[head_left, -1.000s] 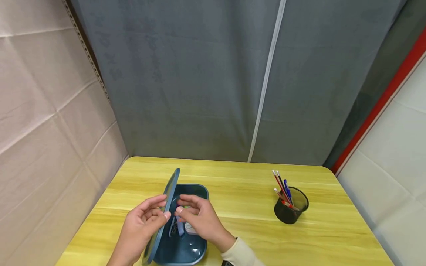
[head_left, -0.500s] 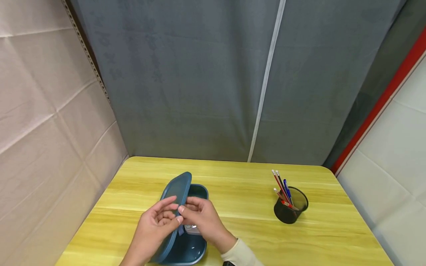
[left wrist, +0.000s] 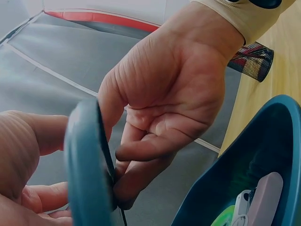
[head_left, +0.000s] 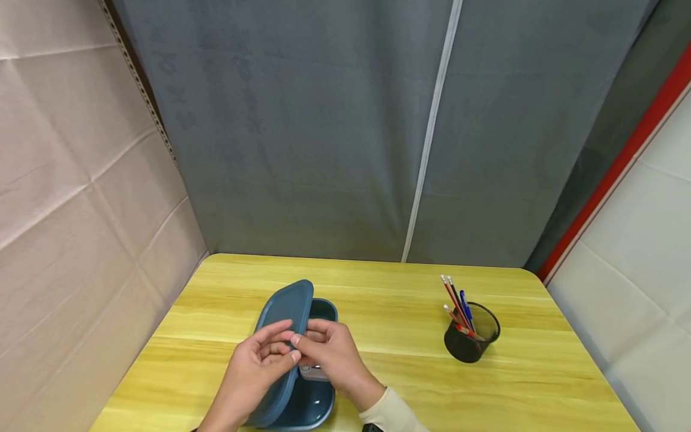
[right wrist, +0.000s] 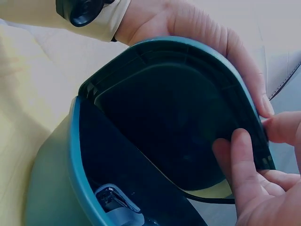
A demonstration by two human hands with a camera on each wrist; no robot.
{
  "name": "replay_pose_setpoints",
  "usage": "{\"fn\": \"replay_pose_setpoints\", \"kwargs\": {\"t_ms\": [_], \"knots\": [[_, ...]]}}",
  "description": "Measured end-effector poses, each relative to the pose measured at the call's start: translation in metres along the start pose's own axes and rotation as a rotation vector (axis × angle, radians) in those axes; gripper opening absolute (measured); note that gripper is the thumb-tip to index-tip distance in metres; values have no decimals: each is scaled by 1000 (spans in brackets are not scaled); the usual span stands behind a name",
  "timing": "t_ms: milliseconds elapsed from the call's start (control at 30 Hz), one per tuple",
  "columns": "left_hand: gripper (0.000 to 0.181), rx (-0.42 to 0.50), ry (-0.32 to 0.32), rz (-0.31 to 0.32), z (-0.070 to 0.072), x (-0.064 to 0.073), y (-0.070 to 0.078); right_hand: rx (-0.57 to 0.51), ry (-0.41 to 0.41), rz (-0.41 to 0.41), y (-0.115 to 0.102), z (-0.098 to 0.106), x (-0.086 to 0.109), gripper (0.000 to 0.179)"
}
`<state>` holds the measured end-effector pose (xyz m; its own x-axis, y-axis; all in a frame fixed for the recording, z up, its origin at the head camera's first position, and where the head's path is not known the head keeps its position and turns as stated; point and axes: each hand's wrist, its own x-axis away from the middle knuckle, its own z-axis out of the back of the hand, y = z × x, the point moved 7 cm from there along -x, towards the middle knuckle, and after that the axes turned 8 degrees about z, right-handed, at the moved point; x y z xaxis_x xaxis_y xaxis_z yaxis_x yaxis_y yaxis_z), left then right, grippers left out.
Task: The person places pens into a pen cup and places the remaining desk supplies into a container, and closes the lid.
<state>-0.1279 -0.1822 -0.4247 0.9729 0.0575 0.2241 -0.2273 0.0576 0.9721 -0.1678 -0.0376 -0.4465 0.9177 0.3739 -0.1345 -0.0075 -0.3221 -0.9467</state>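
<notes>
A dark blue box (head_left: 310,403) stands at the table's near left, its matching lid (head_left: 288,305) tilted up over the left part of the opening. My right hand (head_left: 342,363) pinches the lid's right edge, thumb outside and fingers against the inner face (right wrist: 162,117). On the lid's outer side is my left hand (head_left: 251,375), its loosely bent fingers and thumb touching it near the same edge. Inside the box, the left wrist view shows a pink rounded bar (left wrist: 265,200), a white item (left wrist: 241,207) and something green (left wrist: 224,216). The lid hides part of the contents.
A black mesh pen cup (head_left: 464,347) with several pencils and a blue pen (head_left: 465,305) stands on the right of the yellow wooden table (head_left: 388,312). A grey curtain (head_left: 302,132) closes off the back, pale cloth walls the sides.
The lid has swung from nearly upright to the right, over the box, and covers more of its contents. My left hand has moved right with it; the right hand now grips the edge.
</notes>
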Motion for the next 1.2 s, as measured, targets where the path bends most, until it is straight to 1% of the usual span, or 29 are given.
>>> {"fn": "replay_pose_setpoints", "kwargs": {"t_ms": [200,367,533,767,833,933,1000,1100,1200], "knots": [[56,-8,-5,0,1,-3,-4,14,42,-16,2,3,1,37],[53,-63,40,-14,11,-7,-5,24,63,-24,4,8,4,40],[52,-141,103,-2,30,-15,-9,35,82,-37,7,14,6,42],[59,-306,187,56,62,-25,-18,22,122,-45,8,21,8,65],[61,-351,201,65,70,-28,-21,19,127,-45,8,22,8,68],[62,-387,206,80,78,-32,-30,18,129,-49,8,23,9,72],[61,-395,200,99,81,-35,-38,16,125,-51,8,24,10,74],[61,-384,178,138,82,-40,-51,17,120,-51,10,25,11,76],[61,-368,158,155,81,-44,-60,22,114,-57,11,27,12,78]]}}
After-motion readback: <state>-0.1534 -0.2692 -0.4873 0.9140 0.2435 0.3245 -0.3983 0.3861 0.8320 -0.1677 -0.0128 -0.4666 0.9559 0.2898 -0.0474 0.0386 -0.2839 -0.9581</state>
